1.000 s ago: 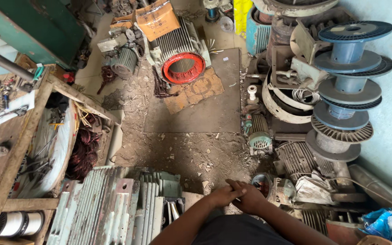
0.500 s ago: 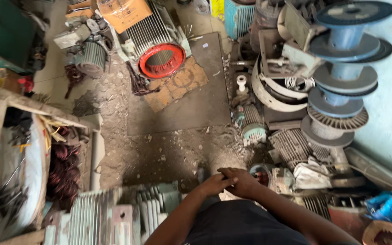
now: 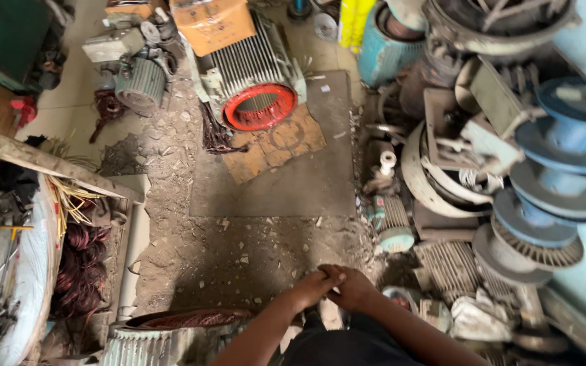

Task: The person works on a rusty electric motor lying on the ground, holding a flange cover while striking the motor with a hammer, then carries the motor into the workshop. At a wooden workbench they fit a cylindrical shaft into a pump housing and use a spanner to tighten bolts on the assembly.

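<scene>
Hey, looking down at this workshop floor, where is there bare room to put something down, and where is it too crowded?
The freest patch is the grey floor slab, bordered by the red-rimmed motor housing behind and the small finned motor to its right. The dirt floor before the clasped hands is open but gritty. Crowded: blue spools and motor parts on the right, copper coils on the left.

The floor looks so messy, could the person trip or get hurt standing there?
Possibly. The left hand and right hand are clasped together, so neither is free to catch a stumble. Small motors like the ribbed one lie close by, and the stacked blue spools might topple if bumped.
</scene>
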Tool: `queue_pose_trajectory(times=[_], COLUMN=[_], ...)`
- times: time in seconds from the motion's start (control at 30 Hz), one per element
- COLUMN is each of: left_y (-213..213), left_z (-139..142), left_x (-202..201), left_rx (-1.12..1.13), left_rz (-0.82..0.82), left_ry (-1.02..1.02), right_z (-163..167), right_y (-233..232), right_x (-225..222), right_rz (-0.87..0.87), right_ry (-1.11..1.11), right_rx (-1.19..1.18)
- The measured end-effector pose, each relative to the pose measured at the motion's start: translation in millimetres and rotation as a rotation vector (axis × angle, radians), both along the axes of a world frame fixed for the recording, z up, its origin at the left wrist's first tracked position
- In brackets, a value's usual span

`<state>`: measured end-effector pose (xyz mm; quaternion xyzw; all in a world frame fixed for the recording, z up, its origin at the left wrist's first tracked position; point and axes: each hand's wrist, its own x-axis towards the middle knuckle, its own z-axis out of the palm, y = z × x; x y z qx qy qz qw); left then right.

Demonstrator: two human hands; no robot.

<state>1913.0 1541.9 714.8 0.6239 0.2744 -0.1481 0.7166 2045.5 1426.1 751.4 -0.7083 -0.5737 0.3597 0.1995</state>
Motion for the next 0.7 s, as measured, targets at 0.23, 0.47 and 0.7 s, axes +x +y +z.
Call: queue_pose_trajectory(times=[0.23,0.47,0.7], left_y=[12,-10,-100], left_z=[4,26,-1], left_x=[3,-16,-69], left_rx=[-0.07,0.131,0.132], left_rz=[0.203,0.619,1.262], left_ry=[0.198,0.136,-0.204], right_z=[-14,-13,10], right_y=[49,102,105], right_x=[26,35,-59], right_rz=[0.321,0.708,1.231], right_ry=[-0.115,-0.003,-0.15], right_rx=[-0.145,0.168,-0.079])
